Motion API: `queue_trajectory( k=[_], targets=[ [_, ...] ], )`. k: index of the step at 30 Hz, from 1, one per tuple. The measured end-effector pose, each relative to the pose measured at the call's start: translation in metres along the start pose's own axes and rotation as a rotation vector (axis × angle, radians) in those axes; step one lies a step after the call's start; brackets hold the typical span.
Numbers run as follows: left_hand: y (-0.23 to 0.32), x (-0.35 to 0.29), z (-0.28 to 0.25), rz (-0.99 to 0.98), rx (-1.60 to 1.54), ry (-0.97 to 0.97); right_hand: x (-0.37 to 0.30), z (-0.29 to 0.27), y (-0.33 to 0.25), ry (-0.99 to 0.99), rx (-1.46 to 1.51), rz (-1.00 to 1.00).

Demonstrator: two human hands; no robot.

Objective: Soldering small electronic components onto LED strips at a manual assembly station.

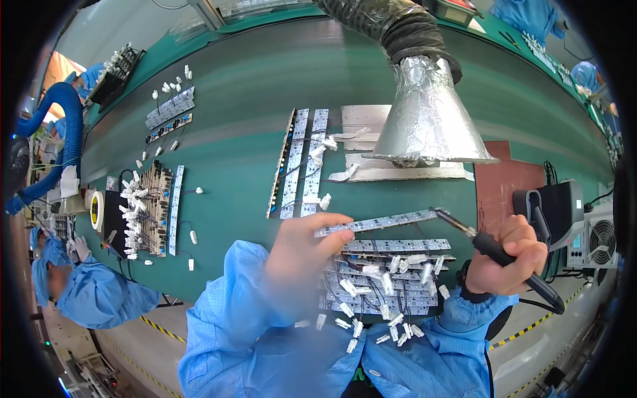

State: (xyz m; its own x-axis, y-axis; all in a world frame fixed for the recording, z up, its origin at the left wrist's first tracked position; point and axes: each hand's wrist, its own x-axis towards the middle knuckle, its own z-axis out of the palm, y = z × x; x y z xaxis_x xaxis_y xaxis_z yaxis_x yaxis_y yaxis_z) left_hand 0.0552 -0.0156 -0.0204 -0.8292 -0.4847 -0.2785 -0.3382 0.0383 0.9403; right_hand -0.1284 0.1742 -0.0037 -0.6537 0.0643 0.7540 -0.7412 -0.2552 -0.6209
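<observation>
My left hand (300, 249) pinches one end of a narrow circuit board strip (388, 221), held tilted above other boards. In my right hand (509, 257) is a soldering iron (490, 248) with a black handle. Its tip meets or nearly meets the strip's right end; I cannot tell whether they touch. Just below lies a pile of similar circuit boards (398, 246), with dark wires and white plug connectors (387, 283) hanging toward me. Both sleeves are blue.
A foil-covered fume hood (431, 116) hangs over metal plates (405, 170). Board strips (300, 166) stand left of it, with more boards (159, 205) farther left. At right are a brown mat (497, 179), a black iron holder (554, 209) and a soldering station (597, 240). Co-workers (99, 292) sit beyond.
</observation>
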Motion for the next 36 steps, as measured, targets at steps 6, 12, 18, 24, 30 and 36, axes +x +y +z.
queue_trajectory(
  k=[6,12,18,24,30,36],
  targets=[
    [-0.015,0.005,0.007,0.394,0.318,0.136,-0.007,0.011,-0.005,0.013,0.053,-0.006],
    [-0.015,0.006,0.009,0.602,0.519,0.119,-0.029,0.021,-0.008,-0.436,0.076,-0.152],
    [-0.019,0.007,0.009,0.658,0.527,0.127,-0.036,0.021,-0.006,-0.521,0.069,-0.103],
    [-0.017,0.006,0.009,0.641,0.534,0.112,-0.038,0.025,-0.003,-0.543,0.065,-0.071],
    [-0.018,0.006,0.009,0.634,0.554,0.111,-0.038,0.025,-0.002,-0.551,0.069,-0.061],
    [-0.018,0.007,0.01,0.645,0.538,0.11,-0.037,0.026,0.002,-0.537,0.118,-0.08]
  ],
)
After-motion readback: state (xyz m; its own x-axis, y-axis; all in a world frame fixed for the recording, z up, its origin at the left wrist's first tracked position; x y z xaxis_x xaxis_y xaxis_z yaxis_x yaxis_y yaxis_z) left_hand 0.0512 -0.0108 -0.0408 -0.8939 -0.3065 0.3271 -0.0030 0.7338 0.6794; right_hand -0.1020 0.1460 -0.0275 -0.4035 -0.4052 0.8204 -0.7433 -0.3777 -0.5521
